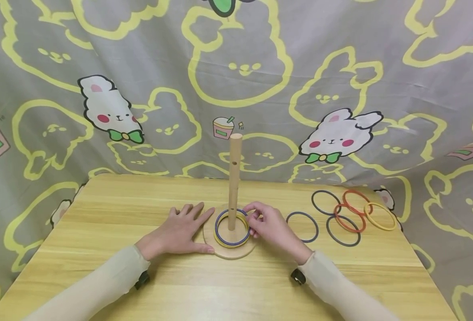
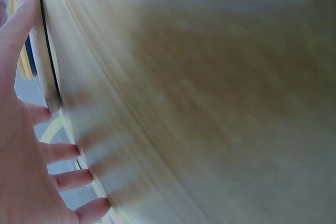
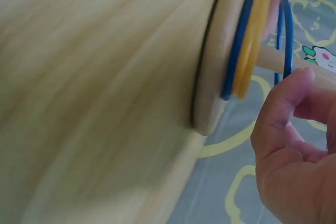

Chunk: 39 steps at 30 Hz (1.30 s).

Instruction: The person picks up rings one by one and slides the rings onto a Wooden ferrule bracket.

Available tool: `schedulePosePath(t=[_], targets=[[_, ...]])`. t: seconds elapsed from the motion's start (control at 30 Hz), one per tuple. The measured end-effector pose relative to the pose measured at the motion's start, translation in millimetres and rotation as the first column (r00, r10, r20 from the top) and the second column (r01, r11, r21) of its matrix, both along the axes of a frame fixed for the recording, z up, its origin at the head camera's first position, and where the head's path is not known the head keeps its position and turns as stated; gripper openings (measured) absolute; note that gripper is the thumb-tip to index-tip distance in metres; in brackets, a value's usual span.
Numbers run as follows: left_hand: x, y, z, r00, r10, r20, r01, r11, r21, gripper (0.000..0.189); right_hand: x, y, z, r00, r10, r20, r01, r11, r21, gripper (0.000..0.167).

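Observation:
A wooden post rises from a round wooden base in mid-table. Between thumb and fingers my right hand pinches a blue ring, which encircles the post. In the right wrist view it hangs apart from the stack lower down. That stack has yellow rings over another blue ring, next to the base. My left hand rests to the left of the base with its fingers spread, and its thumb reaches the base's edge.
On the right of the wooden table lie several loose rings: dark blue, red and yellow, some overlapping. A patterned grey curtain hangs behind the table and along its sides.

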State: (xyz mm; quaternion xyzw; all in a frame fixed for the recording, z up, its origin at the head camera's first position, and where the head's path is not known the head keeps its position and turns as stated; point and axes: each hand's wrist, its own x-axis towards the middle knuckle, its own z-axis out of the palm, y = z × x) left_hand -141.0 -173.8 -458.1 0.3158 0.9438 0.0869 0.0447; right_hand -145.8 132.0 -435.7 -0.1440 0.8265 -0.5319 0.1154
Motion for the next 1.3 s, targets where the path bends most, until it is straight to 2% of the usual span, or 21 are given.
schedulePosePath(t=[0.17, 0.33, 0.6, 0.77, 0.93, 1.13, 1.3], targets=[[0.4, -0.4, 0.8, 1.0, -0.001, 0.004, 0.001, 1.0, 0.0, 0.116, -1.6, -1, -5.8, 1.0, 0.014, 0.009, -0.014, 0.998, 0.058, 0.024], [0.3, -0.1, 0.3, 1.0, -0.001, 0.006, 0.001, 1.0, 0.008, 0.115, -2.8, -1, -10.6, 1.0, 0.006, 0.014, -0.007, 0.998, 0.063, 0.021], [0.7, 0.7, 0.8, 1.0, -0.006, -0.006, 0.006, 1.0, 0.008, 0.115, 0.7, 8, -14.5, 0.998, -0.046, -0.042, 0.048, 0.997, 0.06, 0.02], [0.6, 0.0, 1.4, 1.0, -0.002, -0.005, 0.002, 1.0, -0.009, 0.116, 7.7, 25, -12.2, 0.992, -0.099, -0.078, 0.108, 0.987, 0.121, 0.024], [0.8, -0.6, 1.1, 1.0, 0.0, -0.004, 0.0, 1.0, -0.007, 0.116, 13.3, 46, -9.6, 0.985, -0.133, -0.105, 0.153, 0.967, 0.204, 0.025], [1.1, -1.1, 0.1, 1.0, 0.002, -0.003, -0.002, 1.0, -0.009, 0.115, 20.2, 76, -9.6, 0.968, -0.082, -0.236, 0.156, 0.936, 0.315, 0.024], [0.1, -0.5, 0.2, 1.0, -0.001, -0.005, 0.001, 1.0, -0.008, 0.116, 29.4, 99, -9.5, 0.954, -0.01, -0.3, 0.155, 0.871, 0.467, 0.018]])
